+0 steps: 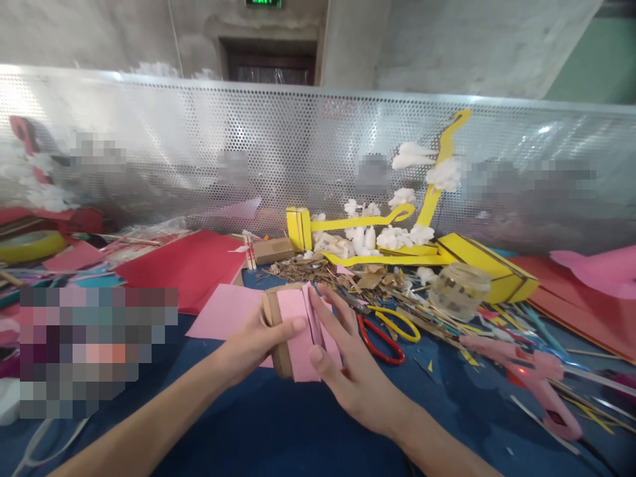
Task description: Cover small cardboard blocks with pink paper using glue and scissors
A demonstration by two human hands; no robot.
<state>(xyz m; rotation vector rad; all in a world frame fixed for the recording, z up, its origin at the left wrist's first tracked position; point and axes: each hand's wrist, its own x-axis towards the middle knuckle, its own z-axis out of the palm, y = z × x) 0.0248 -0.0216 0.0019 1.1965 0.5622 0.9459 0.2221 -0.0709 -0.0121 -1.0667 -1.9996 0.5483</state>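
My left hand grips a small cardboard box from its left side, thumb lying on top of pink paper that covers the box. My right hand lies on the right of the box with its fingers stretched flat, pressing the pink paper against the box. Both hands hover just above the blue table. A loose pink sheet lies under and left of the box.
Red-handled scissors and yellow-handled scissors lie right of my hands. A pink glue gun, a clear jar, yellow card shapes, red paper and cardboard scraps crowd the table. A perforated metal screen closes the back.
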